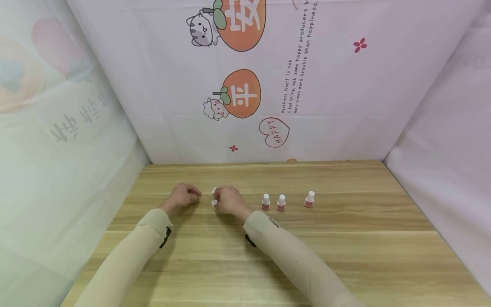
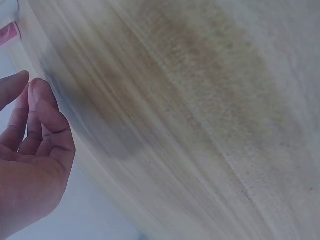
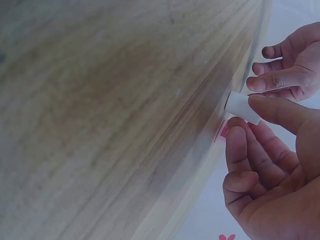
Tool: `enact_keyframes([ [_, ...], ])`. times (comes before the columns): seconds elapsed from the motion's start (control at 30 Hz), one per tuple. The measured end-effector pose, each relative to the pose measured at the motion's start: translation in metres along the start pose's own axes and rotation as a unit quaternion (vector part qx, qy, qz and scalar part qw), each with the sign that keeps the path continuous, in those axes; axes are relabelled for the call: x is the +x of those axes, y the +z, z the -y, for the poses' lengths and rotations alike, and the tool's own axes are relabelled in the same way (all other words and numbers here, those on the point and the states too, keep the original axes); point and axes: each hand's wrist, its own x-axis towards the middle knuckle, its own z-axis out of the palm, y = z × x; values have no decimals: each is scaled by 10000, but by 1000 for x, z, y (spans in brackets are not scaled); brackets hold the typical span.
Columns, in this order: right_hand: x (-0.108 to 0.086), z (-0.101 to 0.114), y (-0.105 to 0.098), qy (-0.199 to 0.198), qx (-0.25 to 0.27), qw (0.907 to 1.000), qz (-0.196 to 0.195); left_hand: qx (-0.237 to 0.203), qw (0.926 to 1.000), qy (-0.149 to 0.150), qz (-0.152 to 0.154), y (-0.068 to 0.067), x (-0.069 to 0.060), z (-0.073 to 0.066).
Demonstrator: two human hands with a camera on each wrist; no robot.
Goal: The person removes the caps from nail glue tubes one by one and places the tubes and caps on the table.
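My right hand (image 1: pixel 229 200) is over two small white-topped objects left of the table's middle. In the right wrist view, the thumb and fingers of this hand (image 3: pixel 275 165) pinch a white cylindrical piece (image 3: pixel 241 106); a pink-labelled item (image 3: pixel 223 132) shows partly behind the fingertips. In the head view one white top (image 1: pixel 214 204) stands on the near side of the fingers, another (image 1: pixel 214 190) on the far side. My left hand (image 1: pixel 183 196) is a little to the left, fingers loosely bent and holding nothing, as the left wrist view of the hand (image 2: pixel 37 150) also shows.
Right of my right hand, three small bottles with white caps and pink labels stand upright: one (image 1: pixel 266 202), one close beside it (image 1: pixel 281 203), and one farther right (image 1: pixel 309 199). Printed white cloth (image 1: pixel 326 85) hangs behind the wooden table (image 1: pixel 345 256) and at both sides.
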Motion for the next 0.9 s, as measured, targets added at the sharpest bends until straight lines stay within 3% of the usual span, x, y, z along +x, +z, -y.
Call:
enact_keyframes([
  [0.5,-3,-7,-3,164,392,9991,59,248,9995,108,141,3,-3,-2],
  [0.9,-16,-18,-9,329,193,9992,84,262,9990,72,360,8,-11,-3],
])
